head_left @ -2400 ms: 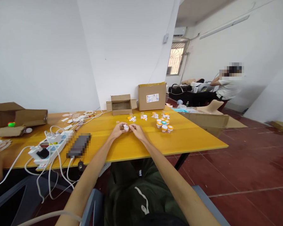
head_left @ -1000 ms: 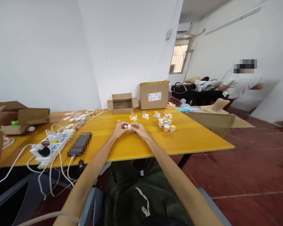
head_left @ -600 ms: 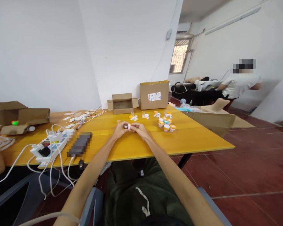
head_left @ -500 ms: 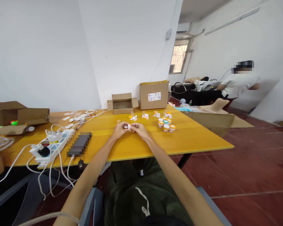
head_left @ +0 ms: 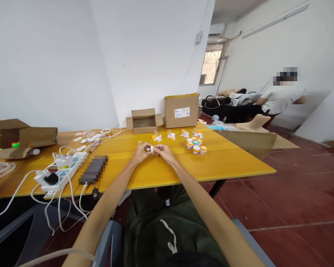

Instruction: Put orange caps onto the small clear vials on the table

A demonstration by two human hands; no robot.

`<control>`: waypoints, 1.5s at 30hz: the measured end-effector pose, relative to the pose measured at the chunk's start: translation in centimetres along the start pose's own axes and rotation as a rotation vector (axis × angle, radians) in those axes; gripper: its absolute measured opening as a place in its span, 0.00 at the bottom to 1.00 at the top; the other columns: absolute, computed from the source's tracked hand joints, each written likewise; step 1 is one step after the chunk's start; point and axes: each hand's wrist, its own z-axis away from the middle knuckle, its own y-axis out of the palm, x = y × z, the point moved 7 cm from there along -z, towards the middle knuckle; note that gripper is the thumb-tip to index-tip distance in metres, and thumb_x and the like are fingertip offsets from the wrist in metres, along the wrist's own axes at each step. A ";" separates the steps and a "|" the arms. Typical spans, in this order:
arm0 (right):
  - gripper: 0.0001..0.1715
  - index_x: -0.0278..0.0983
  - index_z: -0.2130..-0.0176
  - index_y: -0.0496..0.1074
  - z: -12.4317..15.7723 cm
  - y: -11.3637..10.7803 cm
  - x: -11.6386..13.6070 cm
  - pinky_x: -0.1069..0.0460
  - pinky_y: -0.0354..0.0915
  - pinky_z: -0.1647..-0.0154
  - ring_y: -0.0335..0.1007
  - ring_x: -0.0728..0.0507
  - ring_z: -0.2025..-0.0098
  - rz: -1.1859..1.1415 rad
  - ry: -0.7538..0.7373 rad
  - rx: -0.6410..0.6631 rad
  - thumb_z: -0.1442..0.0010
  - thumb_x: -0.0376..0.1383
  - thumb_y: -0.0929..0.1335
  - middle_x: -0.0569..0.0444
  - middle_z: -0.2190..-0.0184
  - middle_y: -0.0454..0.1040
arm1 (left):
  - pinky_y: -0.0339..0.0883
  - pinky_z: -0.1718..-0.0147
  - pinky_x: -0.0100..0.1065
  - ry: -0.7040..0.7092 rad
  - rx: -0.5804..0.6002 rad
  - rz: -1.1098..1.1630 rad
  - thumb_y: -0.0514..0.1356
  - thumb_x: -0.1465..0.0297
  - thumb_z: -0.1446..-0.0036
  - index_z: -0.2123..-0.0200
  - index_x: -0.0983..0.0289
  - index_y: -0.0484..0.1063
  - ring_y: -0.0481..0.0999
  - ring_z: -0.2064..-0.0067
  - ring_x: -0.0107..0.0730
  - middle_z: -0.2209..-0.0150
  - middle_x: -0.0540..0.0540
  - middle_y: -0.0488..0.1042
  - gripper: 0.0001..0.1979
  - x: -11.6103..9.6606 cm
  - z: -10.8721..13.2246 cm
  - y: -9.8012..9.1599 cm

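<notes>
Above the yellow table, both my hands meet around a small plastic jar (head_left: 152, 149) with a white-rimmed lid. My left hand (head_left: 140, 153) closes round the jar's body, which lies on its side and is mostly covered by the fingers. On the lid end, the fingers of my right hand (head_left: 164, 153) are pinched. A small clear cup (head_left: 140, 142) stands just behind my left hand. To the right, several lidded jars (head_left: 196, 148) stand in a group, most with orange and white lids and one teal. Small piles of white pieces (head_left: 157, 138) lie farther back beside clear cups and orange lids.
An open cardboard box (head_left: 144, 128) and a taller closed one (head_left: 182, 111) stand against the wall. Left are a power strip (head_left: 68, 170) with tangled cables, a dark phone (head_left: 94, 170) and another open box (head_left: 41, 136). A person (head_left: 284, 96) sits at the far right.
My hands stay in the same place around the jar, with only a slight shift at its lid. At the left edge, another person's arm and hand have moved a little.
</notes>
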 end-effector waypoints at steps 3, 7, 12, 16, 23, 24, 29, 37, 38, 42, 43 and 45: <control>0.23 0.37 0.70 0.77 0.1 0.1 0.1 0.52 0.68 0.70 0.74 0.46 0.70 0.009 0.004 0.006 0.60 0.50 0.77 0.51 0.72 0.79 | 0.71 0.61 0.35 0.002 -0.009 -0.019 0.69 0.65 0.55 0.65 0.62 0.75 0.76 0.66 0.33 0.69 0.51 0.78 0.13 -0.1 0.0 -0.1; 0.22 0.37 0.70 0.78 0.2 0.2 0.5 0.52 0.68 0.70 0.74 0.45 0.69 0.014 -0.004 0.008 0.60 0.50 0.77 0.51 0.72 0.79 | 0.71 0.62 0.35 -0.016 -0.015 -0.028 0.70 0.65 0.56 0.66 0.63 0.75 0.76 0.67 0.33 0.69 0.51 0.77 0.13 -0.1 0.0 -0.1; 0.21 0.38 0.69 0.79 0.3 0.1 0.8 0.52 0.68 0.69 0.74 0.45 0.68 0.034 -0.032 0.015 0.59 0.49 0.76 0.52 0.70 0.80 | 0.71 0.62 0.35 -0.034 -0.021 -0.033 0.70 0.65 0.56 0.66 0.62 0.75 0.76 0.66 0.34 0.69 0.51 0.78 0.13 0.0 0.1 -0.1; 0.20 0.38 0.69 0.79 0.2 0.1 0.6 0.53 0.67 0.71 0.74 0.45 0.69 0.035 -0.032 0.003 0.58 0.50 0.76 0.53 0.72 0.80 | 0.71 0.63 0.35 -0.012 -0.023 -0.073 0.69 0.66 0.55 0.66 0.61 0.75 0.76 0.66 0.33 0.69 0.50 0.77 0.12 -0.2 0.1 -0.1; 0.19 0.38 0.68 0.80 0.1 0.4 0.4 0.53 0.67 0.70 0.74 0.45 0.69 0.072 -0.029 0.040 0.53 0.50 0.74 0.53 0.72 0.79 | 0.70 0.62 0.35 0.042 -0.041 -0.124 0.69 0.68 0.54 0.67 0.61 0.75 0.75 0.66 0.34 0.69 0.50 0.77 0.10 -1.1 0.1 -0.3; 0.19 0.38 0.68 0.80 0.1 0.4 0.4 0.53 0.67 0.70 0.73 0.45 0.69 0.075 -0.029 0.042 0.53 0.50 0.74 0.53 0.73 0.79 | 0.70 0.62 0.35 0.038 -0.043 -0.124 0.69 0.67 0.54 0.67 0.61 0.75 0.75 0.66 0.34 0.69 0.50 0.77 0.10 -1.1 0.2 -0.4; 0.19 0.39 0.66 0.80 0.1 0.4 0.5 0.53 0.67 0.70 0.75 0.44 0.65 0.077 -0.035 0.034 0.52 0.50 0.73 0.53 0.68 0.80 | 0.70 0.63 0.35 0.021 -0.052 -0.132 0.68 0.67 0.54 0.68 0.61 0.75 0.75 0.67 0.34 0.70 0.50 0.77 0.09 -1.3 0.2 -0.3; 0.21 0.38 0.67 0.80 0.2 0.5 0.6 0.53 0.67 0.70 0.74 0.44 0.66 0.096 -0.044 0.043 0.51 0.52 0.72 0.53 0.71 0.79 | 0.70 0.65 0.32 0.065 -0.057 -0.206 0.66 0.68 0.51 0.68 0.62 0.74 0.75 0.68 0.31 0.69 0.50 0.77 0.06 -1.7 0.1 -0.2; 0.22 0.38 0.66 0.80 0.2 0.5 0.5 0.53 0.67 0.70 0.74 0.44 0.66 0.101 -0.046 0.048 0.51 0.53 0.72 0.53 0.71 0.79 | 0.71 0.65 0.32 0.075 -0.059 -0.225 0.66 0.68 0.50 0.68 0.62 0.74 0.75 0.68 0.31 0.69 0.50 0.77 0.06 -1.8 0.1 -0.2; 0.23 0.38 0.64 0.80 0.0 0.4 0.3 0.53 0.67 0.69 0.75 0.43 0.64 0.112 -0.050 0.052 0.50 0.53 0.72 0.52 0.69 0.80 | 0.71 0.66 0.31 0.102 -0.062 -0.280 0.64 0.69 0.48 0.67 0.62 0.74 0.75 0.69 0.30 0.69 0.50 0.78 0.04 -1.9 0.2 -0.2; 0.23 0.38 0.64 0.80 0.0 0.4 0.2 0.53 0.68 0.68 0.75 0.43 0.63 0.113 -0.050 0.053 0.50 0.52 0.72 0.52 0.68 0.80 | 0.71 0.66 0.31 0.108 -0.062 -0.291 0.64 0.69 0.47 0.67 0.62 0.74 0.75 0.69 0.30 0.69 0.50 0.78 0.04 -1.9 0.2 -0.2; 0.22 0.39 0.62 0.80 -0.1 0.4 0.1 0.53 0.68 0.68 0.75 0.43 0.63 0.112 -0.054 0.059 0.48 0.52 0.71 0.52 0.66 0.81 | 0.71 0.67 0.31 0.122 -0.060 -0.313 0.64 0.69 0.47 0.66 0.61 0.74 0.75 0.69 0.30 0.69 0.50 0.78 0.04 -1.9 0.2 -0.1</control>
